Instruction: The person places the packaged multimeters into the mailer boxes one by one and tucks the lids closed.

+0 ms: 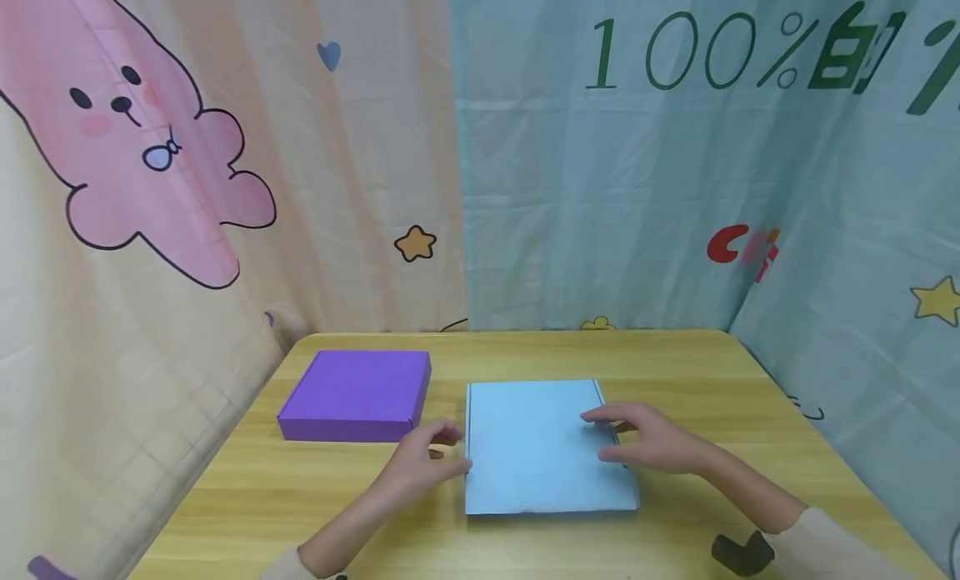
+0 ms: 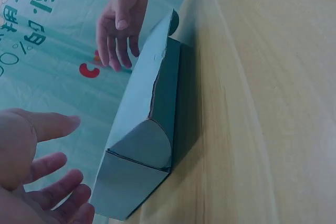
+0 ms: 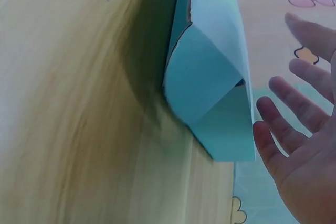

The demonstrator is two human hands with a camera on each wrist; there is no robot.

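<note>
A light blue cardboard box (image 1: 543, 447) lies on the table, its lid raised at the near side. Rounded side flaps (image 2: 149, 142) stick out under the lid's edge in both wrist views. Beside the box's left edge is my left hand (image 1: 423, 462), thumb and fingers apart and relaxed; whether the thumb tip touches the box I cannot tell. My right hand (image 1: 651, 438) hovers at the right edge, its fingers (image 3: 294, 111) spread and loosely bent, with nothing held. The box's inside is hidden.
A closed purple box (image 1: 356, 390) sits at the back left of the wood-grain table (image 1: 660, 363). Printed curtains (image 1: 585, 188) hang behind and along both sides. Near the right sleeve (image 1: 825, 547) is a dark object (image 1: 742, 553).
</note>
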